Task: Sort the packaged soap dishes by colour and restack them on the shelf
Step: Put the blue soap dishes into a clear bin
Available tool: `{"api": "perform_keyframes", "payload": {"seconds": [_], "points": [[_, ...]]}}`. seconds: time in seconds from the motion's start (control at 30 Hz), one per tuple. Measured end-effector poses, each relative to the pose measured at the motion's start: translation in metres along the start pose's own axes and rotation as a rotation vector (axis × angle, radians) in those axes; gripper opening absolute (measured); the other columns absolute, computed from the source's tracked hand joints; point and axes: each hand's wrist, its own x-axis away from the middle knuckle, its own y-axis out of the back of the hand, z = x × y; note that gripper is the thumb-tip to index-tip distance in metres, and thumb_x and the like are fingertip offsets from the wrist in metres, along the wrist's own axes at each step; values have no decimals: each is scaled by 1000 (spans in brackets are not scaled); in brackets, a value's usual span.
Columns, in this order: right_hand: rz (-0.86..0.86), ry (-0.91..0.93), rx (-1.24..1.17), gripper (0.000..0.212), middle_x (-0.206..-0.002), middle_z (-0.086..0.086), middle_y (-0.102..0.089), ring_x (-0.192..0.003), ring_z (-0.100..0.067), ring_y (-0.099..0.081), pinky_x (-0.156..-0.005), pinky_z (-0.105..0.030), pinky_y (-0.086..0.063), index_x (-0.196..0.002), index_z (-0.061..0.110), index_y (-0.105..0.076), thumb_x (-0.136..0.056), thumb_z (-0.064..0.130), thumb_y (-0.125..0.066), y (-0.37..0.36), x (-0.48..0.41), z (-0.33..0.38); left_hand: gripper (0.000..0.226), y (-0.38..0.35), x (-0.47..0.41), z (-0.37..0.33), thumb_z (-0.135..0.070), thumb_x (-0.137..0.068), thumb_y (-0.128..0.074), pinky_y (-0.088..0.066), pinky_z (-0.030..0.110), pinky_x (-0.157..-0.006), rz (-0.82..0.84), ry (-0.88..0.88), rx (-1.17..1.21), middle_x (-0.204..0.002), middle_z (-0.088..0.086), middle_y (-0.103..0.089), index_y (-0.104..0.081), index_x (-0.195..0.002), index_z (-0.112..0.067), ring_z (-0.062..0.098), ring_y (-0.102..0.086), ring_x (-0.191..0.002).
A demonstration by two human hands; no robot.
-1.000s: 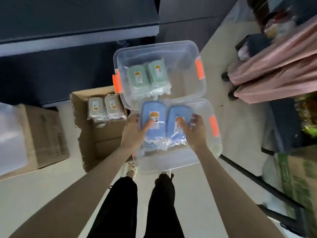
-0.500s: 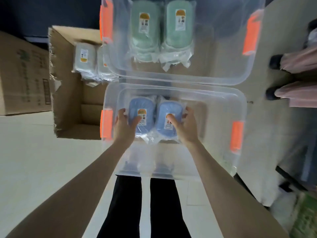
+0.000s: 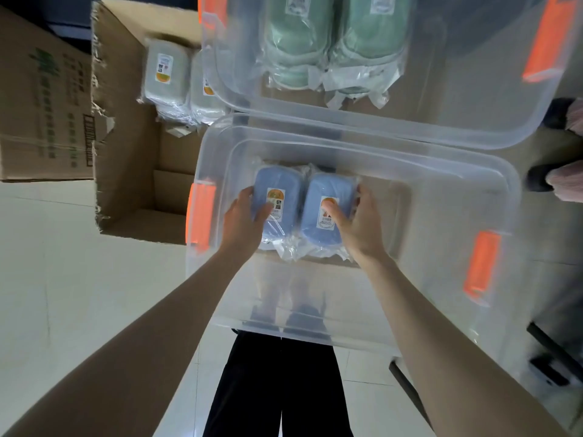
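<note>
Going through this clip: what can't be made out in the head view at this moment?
All in the head view:
- Green dishes: far ends cut off by the top edge.
- Grey dishes in the box: right stack partly hidden by the far bin.
- Blue dishes: stack depth hidden by the left hand, right hand and wrap.
- Label print: too small.
- Shelf: out of view.

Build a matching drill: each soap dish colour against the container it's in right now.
Things:
1. blue soap dishes
2. green soap dishes
3. grey soap dishes

Places:
A. open cardboard box
B. nearer clear bin
C. farther clear bin

Pairs: 1-B, 2-C, 3-A
</note>
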Motion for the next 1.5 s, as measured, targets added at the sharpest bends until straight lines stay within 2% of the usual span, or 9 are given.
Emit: {"api": "perform_keyframes", "payload": {"seconds": [0.2,0.33,0.53,0.67,0.77,0.9,1.17,1.33,1.5], "points": [[78,-49,178,63,-125,-15,-55,-113,-32,-54,-97,-47,-44,-128,6,-46,-86,49,-64,17,8,13,50,7,9,-13,-29,-98,-49,-32,29,-96,67,25,-150,-136,16,-47,-35,-140,-4,29,-44,-124],[130,0,322,69,-137,-13,-50,-126,-30,-47,-104,-40,-38,-139,9,-41,-85,39,-69,37,25,26,57,19,26,-23,-27,-97,-52,-31,31,-102,127,5,-177,-145,14,-39,-28,-145,-6,28,-38,-132],[207,101,456,65,-141,-15,-43,-130,-28,-41,-103,-30,-32,-141,9,-41,-86,26,-70,79,74,69,57,62,70,-49,-28,-95,-54,-32,33,-102,178,-114,-320,-142,15,-41,-31,-145,-13,30,-39,-130],[220,214,585,58,-136,-15,-42,-125,-31,-45,-103,-37,-39,-138,11,-44,-87,25,-68,108,118,121,57,110,113,-78,-33,-95,-54,-31,38,-107,135,-256,-452,-141,13,-43,-32,-145,-18,31,-38,-131],[197,326,679,59,-138,-15,-39,-127,-32,-42,-104,-41,-38,-139,9,-42,-88,24,-67,130,153,170,56,157,151,-103,-35,-93,-56,-38,44,-104,53,-361,-500,-139,11,-43,-36,-143,-19,32,-43,-127],[88,512,710,54,-137,-15,-43,-127,-32,-44,-103,-37,-38,-137,7,-44,-89,23,-65,149,204,248,51,228,207,-132,-32,-92,-58,-39,41,-101,-110,-494,-484,-137,12,-47,-42,-138,-16,32,-47,-124],[-99,849,731,52,-137,-11,-40,-125,-31,-43,-99,-40,-41,-137,10,-45,-90,23,-62,138,330,381,61,381,300,-139,-38,-91,-57,-35,43,-100,-448,-634,-568,-137,11,-46,-34,-144,-18,32,-41,-126],[-237,1015,700,53,-141,-3,-36,-126,-25,-39,-96,-42,-43,-139,17,-41,-92,29,-61,95,418,429,61,465,355,-85,-38,-89,-60,-37,42,-99,-663,-722,-532,-135,11,-49,-38,-142,-17,33,-44,-125],[-278,1113,708,54,-143,0,-35,-126,-22,-39,-92,-37,-42,-140,18,-41,-92,28,-63,16,489,453,62,532,393,1,-43,-90,-58,-33,42,-101,-761,-702,-547,-137,7,-47,-35,-143,-21,30,-41,-127]]}}
